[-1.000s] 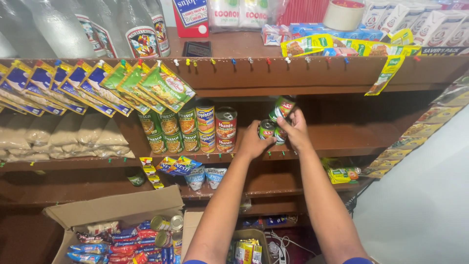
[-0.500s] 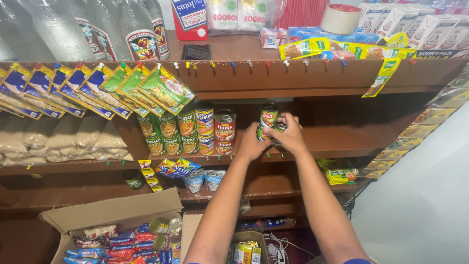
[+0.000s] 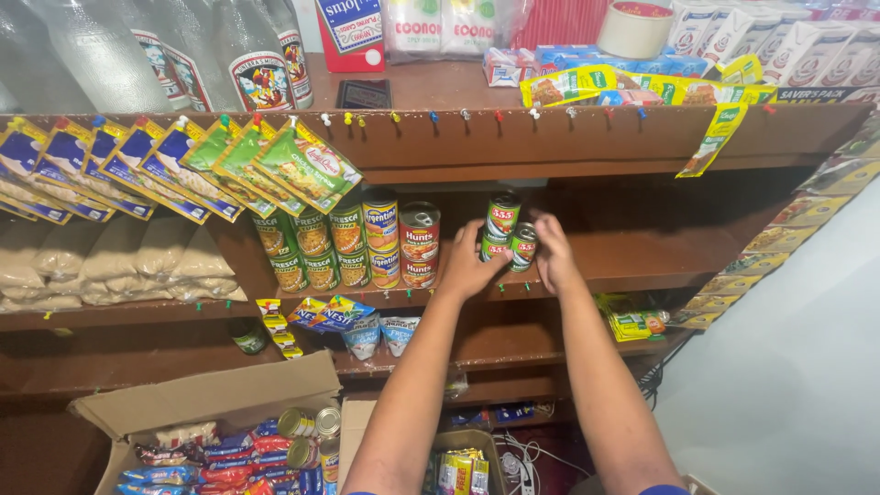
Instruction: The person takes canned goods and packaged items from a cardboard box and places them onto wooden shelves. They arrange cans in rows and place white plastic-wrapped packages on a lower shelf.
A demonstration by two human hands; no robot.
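Both of my hands are up at the middle wooden shelf (image 3: 632, 266). My left hand (image 3: 466, 264) presses against a lower green can (image 3: 493, 247) in a small stack, with another green can (image 3: 502, 215) standing on top. My right hand (image 3: 551, 254) grips a green and red can (image 3: 523, 246), held tilted against the stack's right side. To the left of the stack stand stacked red cans (image 3: 419, 244) and yellow-labelled cans (image 3: 380, 236).
Green tuna cans (image 3: 312, 247) fill the shelf further left. Sachet strips (image 3: 220, 165) hang from pins on the shelf edge above. Clear bottles (image 3: 247, 64) stand on the top shelf. An open cardboard box (image 3: 206, 412) with cans and packets sits below left.
My hands moved left and lower along the shelf. The can in my right hand came down from raised to beside the stack.
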